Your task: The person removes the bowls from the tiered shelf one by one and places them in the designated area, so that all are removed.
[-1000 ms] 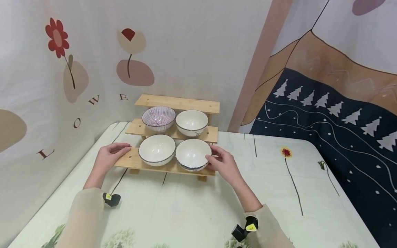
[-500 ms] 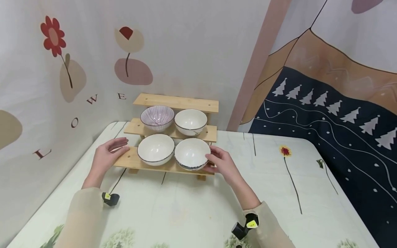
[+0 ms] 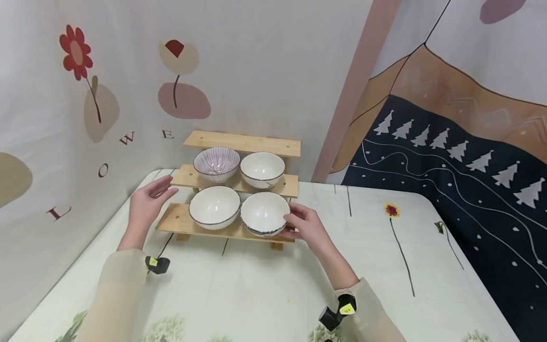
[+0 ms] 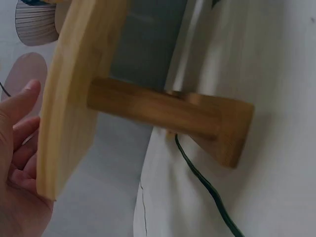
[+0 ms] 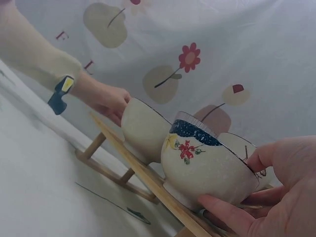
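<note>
A three-tier wooden rack [image 3: 174,219] carries several bowls. At the right end of its lowest board sits a white bowl [image 3: 265,212], whose outside shows a blue band and red flowers in the right wrist view. My right hand [image 3: 309,227] grips this bowl, thumb at the rim and fingers low against its side. Beside it stands another white bowl [image 3: 214,207]. My left hand [image 3: 147,202] is raised just above the left end of the lowest board, fingers loosely extended, holding nothing. The left wrist view shows that hand [image 4: 19,163] beside the board's end.
On the middle board are a purple-striped bowl [image 3: 216,164] and a white bowl [image 3: 262,169]. The top board [image 3: 243,141] bears nothing visible. A pale flower-printed cloth [image 3: 248,289] covers the table, and printed curtains [image 3: 273,71] hang behind.
My left hand has lifted off the left end of the lowest board and moved up and back. The right hand keeps to the front right bowl, its fingers shifted slightly lower. The bowls look unmoved.
</note>
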Action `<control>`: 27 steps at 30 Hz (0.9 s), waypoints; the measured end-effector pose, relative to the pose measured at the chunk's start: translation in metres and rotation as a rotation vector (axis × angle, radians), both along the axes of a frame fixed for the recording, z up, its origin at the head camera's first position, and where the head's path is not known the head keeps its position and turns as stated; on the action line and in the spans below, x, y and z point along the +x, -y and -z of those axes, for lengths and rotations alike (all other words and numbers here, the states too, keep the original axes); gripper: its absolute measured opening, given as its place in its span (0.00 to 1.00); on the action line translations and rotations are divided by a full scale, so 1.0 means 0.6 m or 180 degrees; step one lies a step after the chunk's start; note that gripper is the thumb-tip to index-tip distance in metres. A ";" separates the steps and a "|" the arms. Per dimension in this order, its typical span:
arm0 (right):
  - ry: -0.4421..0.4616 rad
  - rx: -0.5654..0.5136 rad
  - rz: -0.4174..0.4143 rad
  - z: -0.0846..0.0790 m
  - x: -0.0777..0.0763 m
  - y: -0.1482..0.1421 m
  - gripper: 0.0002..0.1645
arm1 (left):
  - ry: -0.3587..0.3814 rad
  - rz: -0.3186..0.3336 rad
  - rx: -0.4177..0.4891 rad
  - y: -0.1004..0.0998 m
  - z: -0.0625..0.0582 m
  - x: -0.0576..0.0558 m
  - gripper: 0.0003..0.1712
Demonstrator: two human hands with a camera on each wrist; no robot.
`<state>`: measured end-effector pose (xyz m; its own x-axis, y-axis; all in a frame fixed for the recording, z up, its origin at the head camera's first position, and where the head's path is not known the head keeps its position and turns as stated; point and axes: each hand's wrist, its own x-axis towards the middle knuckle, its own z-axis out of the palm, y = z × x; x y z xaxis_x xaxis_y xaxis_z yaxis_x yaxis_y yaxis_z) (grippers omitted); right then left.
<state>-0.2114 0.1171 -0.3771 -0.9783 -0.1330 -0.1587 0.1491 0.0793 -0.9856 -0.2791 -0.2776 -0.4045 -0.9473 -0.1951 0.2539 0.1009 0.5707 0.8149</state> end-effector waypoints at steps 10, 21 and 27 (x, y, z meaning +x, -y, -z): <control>-0.0042 0.0005 0.0029 0.003 -0.005 -0.006 0.32 | 0.0159 0.0038 -0.0096 -0.018 -0.014 -0.023 0.36; -0.0042 -0.0066 -0.0019 0.009 0.001 -0.011 0.32 | 0.0297 0.0060 -0.0053 -0.014 -0.007 -0.025 0.37; -0.0094 -0.0115 -0.0078 -0.002 0.002 -0.013 0.32 | 0.0302 0.0157 -0.0064 -0.010 -0.015 -0.035 0.37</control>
<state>-0.2103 0.1248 -0.3757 -0.9788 -0.1622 -0.1246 0.1185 0.0470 -0.9918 -0.3001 -0.2713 -0.3957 -0.9756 -0.1432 0.1661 0.0524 0.5834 0.8105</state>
